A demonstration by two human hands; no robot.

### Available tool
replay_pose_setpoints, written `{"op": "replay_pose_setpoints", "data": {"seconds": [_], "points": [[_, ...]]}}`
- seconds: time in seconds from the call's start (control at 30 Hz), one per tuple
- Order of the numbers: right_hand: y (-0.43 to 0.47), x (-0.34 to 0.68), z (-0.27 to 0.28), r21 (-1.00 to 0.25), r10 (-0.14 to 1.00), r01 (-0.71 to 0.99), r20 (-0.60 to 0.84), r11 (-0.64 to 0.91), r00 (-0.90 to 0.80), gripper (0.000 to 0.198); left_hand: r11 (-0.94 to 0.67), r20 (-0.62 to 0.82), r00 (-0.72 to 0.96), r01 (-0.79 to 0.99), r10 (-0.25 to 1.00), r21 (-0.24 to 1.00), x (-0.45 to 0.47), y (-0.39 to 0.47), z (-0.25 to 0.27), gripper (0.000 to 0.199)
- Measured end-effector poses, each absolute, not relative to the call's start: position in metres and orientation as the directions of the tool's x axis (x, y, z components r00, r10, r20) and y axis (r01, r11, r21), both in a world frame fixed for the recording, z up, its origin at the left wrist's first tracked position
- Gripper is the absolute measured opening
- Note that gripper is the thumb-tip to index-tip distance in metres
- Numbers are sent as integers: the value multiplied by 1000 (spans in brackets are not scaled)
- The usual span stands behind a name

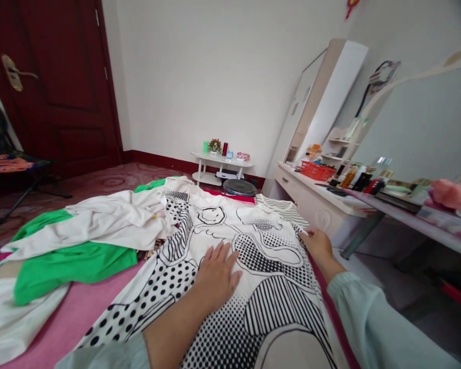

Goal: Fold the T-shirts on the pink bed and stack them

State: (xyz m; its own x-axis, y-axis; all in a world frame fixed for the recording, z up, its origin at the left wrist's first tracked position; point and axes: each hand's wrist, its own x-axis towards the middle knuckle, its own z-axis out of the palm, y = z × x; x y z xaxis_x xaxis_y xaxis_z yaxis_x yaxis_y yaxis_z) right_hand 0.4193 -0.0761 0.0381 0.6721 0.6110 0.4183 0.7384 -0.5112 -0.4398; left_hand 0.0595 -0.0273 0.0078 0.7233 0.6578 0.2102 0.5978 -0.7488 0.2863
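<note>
A white garment with black dots, stripes and line drawings [261, 256] lies spread over a bed-like surface with a pink cover [100, 292]; whether it is a dress or a long top I cannot tell. Flat on its middle rests my left hand [218, 277], fingers spread. At the garment's right edge, my right hand [319, 248] pinches the fabric between thumb and fingers. Just beyond that hand lies a green-and-white striped cloth [282, 207], partly covered by the printed garment.
White clothes [111, 218] and a green garment [77, 266] are heaped on the left. To the right stand a dressing table [330, 197] with bottles and a red basket [317, 170]. A small white table [221, 160] and a round dark object [239, 187] are beyond the far edge.
</note>
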Motion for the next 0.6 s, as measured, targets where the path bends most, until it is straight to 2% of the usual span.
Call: {"op": "replay_pose_setpoints", "data": {"seconds": [0.07, 0.13, 0.23, 0.3, 0.37, 0.43, 0.53, 0.6], "points": [[-74, 393, 43, -328, 633, 801, 492, -501, 598, 25, -748, 212, 723, 596, 658, 291, 60, -27, 8, 54], [-78, 363, 46, -141, 754, 928, 546, -345, 364, 17, -749, 213, 723, 593, 657, 296, 60, -27, 8, 54], [-88, 328, 45, 121, 904, 993, 425, -12, -41, 10, -748, 206, 725, 593, 657, 298, 60, -27, 9, 55], [-95, 317, 42, 174, 931, 981, 335, 90, -145, 13, -749, 207, 726, 592, 656, 298, 61, -27, 9, 55], [-99, 316, 39, 160, 932, 982, 331, 97, -146, 17, -746, 211, 722, 593, 659, 302, 61, -27, 8, 55], [-99, 322, 39, 99, 917, 994, 390, 52, -87, 19, -744, 214, 719, 593, 661, 307, 61, -27, 8, 54], [-92, 331, 42, -59, 875, 988, 460, -140, 151, 25, -743, 214, 718, 593, 662, 309, 61, -27, 8, 54], [-84, 333, 43, -139, 858, 949, 407, -282, 314, 40, -744, 215, 719, 593, 661, 308, 61, -27, 9, 54]]}}
